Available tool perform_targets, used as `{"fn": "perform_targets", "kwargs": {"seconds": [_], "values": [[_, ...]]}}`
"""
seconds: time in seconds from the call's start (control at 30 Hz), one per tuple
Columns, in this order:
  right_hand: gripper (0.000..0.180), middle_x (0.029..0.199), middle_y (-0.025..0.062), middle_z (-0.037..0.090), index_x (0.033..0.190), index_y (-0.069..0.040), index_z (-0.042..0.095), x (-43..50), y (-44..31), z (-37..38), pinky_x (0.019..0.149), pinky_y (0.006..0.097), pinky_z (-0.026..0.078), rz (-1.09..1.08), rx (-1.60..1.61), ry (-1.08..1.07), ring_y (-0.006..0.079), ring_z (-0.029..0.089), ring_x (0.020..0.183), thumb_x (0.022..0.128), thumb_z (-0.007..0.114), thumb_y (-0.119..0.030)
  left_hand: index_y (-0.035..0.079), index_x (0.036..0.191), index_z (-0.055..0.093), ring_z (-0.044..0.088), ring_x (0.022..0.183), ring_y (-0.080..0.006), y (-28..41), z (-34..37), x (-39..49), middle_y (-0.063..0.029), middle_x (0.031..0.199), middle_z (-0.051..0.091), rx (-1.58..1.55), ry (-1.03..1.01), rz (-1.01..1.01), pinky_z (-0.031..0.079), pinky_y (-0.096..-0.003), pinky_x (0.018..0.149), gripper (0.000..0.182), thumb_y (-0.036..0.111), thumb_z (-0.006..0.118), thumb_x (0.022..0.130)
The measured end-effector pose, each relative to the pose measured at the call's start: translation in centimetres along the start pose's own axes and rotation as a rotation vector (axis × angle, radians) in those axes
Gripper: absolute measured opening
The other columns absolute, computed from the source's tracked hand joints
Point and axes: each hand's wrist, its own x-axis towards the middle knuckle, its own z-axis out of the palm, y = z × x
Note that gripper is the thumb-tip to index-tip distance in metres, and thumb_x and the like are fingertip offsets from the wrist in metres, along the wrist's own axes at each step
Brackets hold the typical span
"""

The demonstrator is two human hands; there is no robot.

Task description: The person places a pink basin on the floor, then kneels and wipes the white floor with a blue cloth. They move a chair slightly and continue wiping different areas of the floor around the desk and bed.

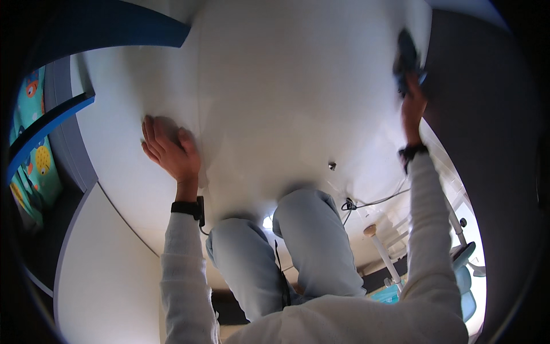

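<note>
My left hand (172,152) rests palm down on the pale, glossy floor (279,103), fingers slightly apart and holding nothing. Stretched far forward on the right, my right hand (414,103) grips a dark blue-grey object (407,56). That object is blurred, so I cannot tell its exact kind; it is at the floor beside a dark grey panel (481,129). Below my hands, my knees in light blue jeans (309,241) are on the floor. Between my knees and my right hand lies a small metallic piece (332,166).
A black cable with a bundled part (350,205) runs near my right knee. Blue furniture panels (116,26) jut in at upper left, above fish-print fabric (43,159). A white panel (111,266) stands at lower left. White furniture legs (384,253) are at lower right.
</note>
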Motion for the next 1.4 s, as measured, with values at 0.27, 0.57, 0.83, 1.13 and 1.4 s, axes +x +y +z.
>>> {"fn": "perform_targets", "kwargs": {"seconds": [0.27, 0.57, 0.83, 1.13, 1.4], "values": [[0.052, 0.129, 0.0157, 0.057, 0.12, 0.002, 0.063, -14.2, -11.1, -5.1, 0.108, 0.0323, 0.034, 0.635, 0.614, -0.167, 0.024, 0.053, 0.119, 0.074, 0.04, 0.011, 0.004, 0.134, 0.039, 0.032, 0.136, -0.0301, -0.4, 0.2, -0.5, -0.0135, 0.145, 0.038, 0.014, 0.03, 0.006, 0.018, -0.0532, 0.109, 0.054, 0.038, 0.044, 0.091], [0.053, 0.146, 0.0145, 0.039, 0.138, -0.002, 0.044, -11.1, -31.6, 6.1, 0.115, 0.041, 0.02, -0.406, 0.497, -0.31, 0.0288, 0.028, 0.139, 0.085, 0.049, -0.011, 0.003, 0.13, 0.041, 0.034, 0.133, -0.0301, -1.0, 0.5, -0.6, -0.0143, 0.142, 0.039, 0.011, 0.072, 0.075, 0.02, -0.0512, 0.107, 0.053, 0.035, 0.047, 0.088], [0.051, 0.142, 0.0149, 0.043, 0.132, -0.004, 0.049, -16.4, -27.6, 8.9, 0.11, 0.0431, 0.03, -0.324, 0.004, -0.25, 0.0333, 0.035, 0.134, 0.081, 0.05, 0.001, 0.004, 0.128, 0.042, 0.034, 0.132, -0.0294, -1.2, 0.8, -0.7, -0.0143, 0.14, 0.041, 0.018, 0.072, 0.083, 0.02, -0.0498, 0.107, 0.05, 0.032, 0.049, 0.087], [0.068, 0.143, 0.0246, 0.038, 0.139, 0.001, 0.041, -29.2, -2.9, 1.1, 0.113, 0.0434, 0.024, 0.223, -0.181, 0.131, 0.0397, 0.034, 0.135, 0.071, 0.041, 0.008, 0.007, 0.127, 0.043, 0.033, 0.132, -0.0291, -0.9, 0.9, -0.7, -0.0133, 0.14, 0.04, 0.032, 0.076, 0.084, 0.021, -0.0476, 0.107, 0.047, 0.033, 0.047, 0.087], [0.057, 0.106, 0.0063, 0.064, 0.129, -0.006, 0.057, -31.7, 8.6, -10.6, 0.07, 0.0231, 0.046, 1.005, 0.308, 0.561, 0.013, 0.058, 0.082, 0.075, 0.042, 0.007, 0.009, 0.127, 0.043, 0.033, 0.132, -0.0298, -1.5, 1.1, -0.9, -0.0134, 0.141, 0.04, 0.024, 0.087, 0.103, 0.022, -0.0486, 0.106, 0.047, 0.035, 0.046, 0.087]]}}
